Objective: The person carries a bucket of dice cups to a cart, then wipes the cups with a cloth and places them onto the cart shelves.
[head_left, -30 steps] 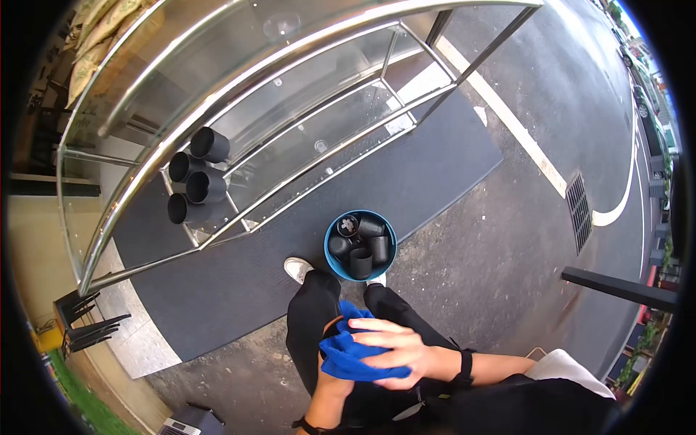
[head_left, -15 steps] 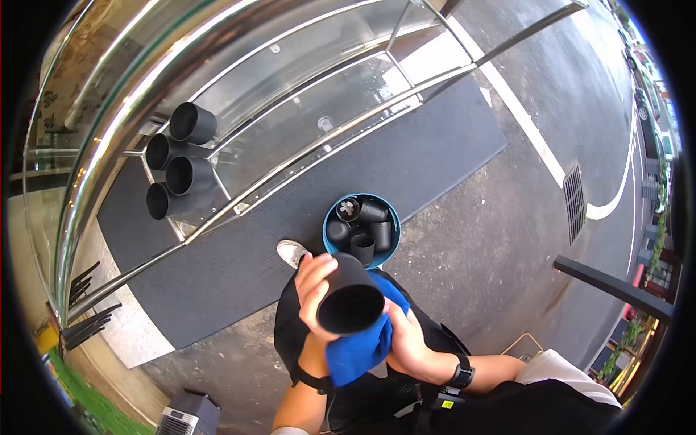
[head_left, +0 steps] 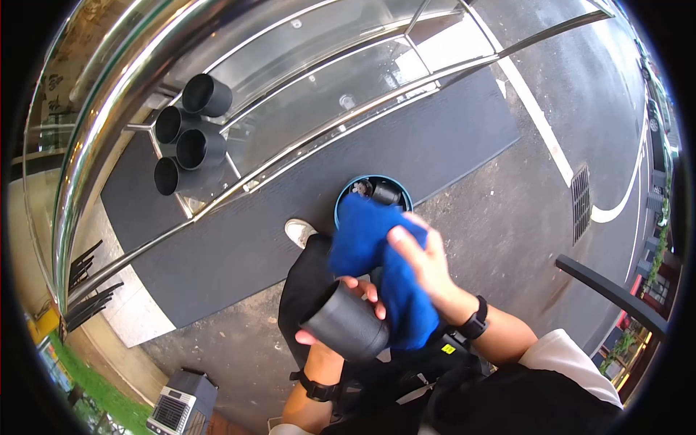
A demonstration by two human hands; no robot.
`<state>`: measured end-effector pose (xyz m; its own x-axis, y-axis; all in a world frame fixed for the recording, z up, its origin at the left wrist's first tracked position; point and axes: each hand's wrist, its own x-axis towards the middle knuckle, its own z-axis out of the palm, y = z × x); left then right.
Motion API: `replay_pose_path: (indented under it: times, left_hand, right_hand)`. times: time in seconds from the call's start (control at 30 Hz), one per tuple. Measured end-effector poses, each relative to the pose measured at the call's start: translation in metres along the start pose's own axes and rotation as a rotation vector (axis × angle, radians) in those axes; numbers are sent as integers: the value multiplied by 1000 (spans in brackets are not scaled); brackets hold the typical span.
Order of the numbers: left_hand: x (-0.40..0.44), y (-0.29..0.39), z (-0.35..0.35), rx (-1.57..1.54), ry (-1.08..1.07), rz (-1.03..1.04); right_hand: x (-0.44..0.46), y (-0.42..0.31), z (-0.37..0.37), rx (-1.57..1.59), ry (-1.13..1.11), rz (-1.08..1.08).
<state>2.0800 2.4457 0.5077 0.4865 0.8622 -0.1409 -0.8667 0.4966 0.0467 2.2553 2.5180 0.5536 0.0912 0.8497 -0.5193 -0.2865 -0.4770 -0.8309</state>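
Note:
A black cylindrical cup (head_left: 346,322) lies tilted in my left hand (head_left: 362,296), its mouth toward the upper left, with my fingers around its far side and thumb at the left. My right hand (head_left: 428,264) grips a blue cloth (head_left: 362,235), which hangs down beside the cup's right end. Beyond the cloth stands a blue round bucket (head_left: 410,198) holding black cups (head_left: 386,193); the cloth hides much of it. Several black cups (head_left: 206,94) sit in a group on the glass shelf at the upper left.
A metal-framed glass shelf (head_left: 290,109) curves across the upper left over a dark mat (head_left: 435,145). My shoe (head_left: 298,232) is left of the bucket. A black bar (head_left: 609,293) juts in at the right, near a floor drain (head_left: 581,204). A grey boxy unit (head_left: 181,402) stands lower left.
The cup has turned from facing me to pointing up-left and moved lower. My right hand has lifted the cloth up and away from it. The shelf and bucket have shifted in view.

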Motion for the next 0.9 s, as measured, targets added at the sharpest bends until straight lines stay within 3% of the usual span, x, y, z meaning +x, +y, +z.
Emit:
replay_pose_path:
  times: [0.13,0.23,0.27,0.3,0.33,0.37,0.4,0.43,0.47,0.53,0.57,0.6,0.67,0.7,0.77,0.9]
  left_hand:
    - [10,-2,3,-187,-11,13]
    - [8,0,4,-136,72,-9]
    - [9,3,8,-97,117,-12]
    - [4,8,21,208,436,-26]
    - [12,-2,28,375,599,64]
    - [17,-6,36,432,593,83]
    - [18,-13,42,487,589,100]
    - [14,-25,43,656,827,92]
    - [9,-25,32,646,763,161]
    - [3,-13,39,565,687,97]
    - [-2,-4,47,520,450,13]
    - [-4,-3,63,454,382,-74]
    - [0,1,67,378,397,15]
    - [2,2,64,386,531,66]
    - [5,8,50,357,704,125]
    - [5,5,39,386,694,102]
  right_hand:
    - [-12,5,-26,435,164,182]
    - [-34,-15,-30,596,77,139]
    - [-41,-12,-32,404,4,2]
    - [-51,-6,-35,211,-66,-134]
    - [-57,-3,-38,14,-133,-269]
    - [-34,-29,-25,-426,-509,-611]
    - [-33,-29,-26,-378,-553,-586]
    - [-25,-18,-19,-477,-549,-742]
    - [-14,0,-15,-581,-546,-905]
    - [-9,25,-26,-547,-253,-489]
    - [-3,32,-33,-335,-42,21]
    - [4,36,-49,-104,-35,86]
    - [-6,33,-65,542,112,322]
    - [-15,24,-74,800,34,484]
    - [-28,10,-81,814,16,384]
    - [-61,-5,-128,924,-78,246]
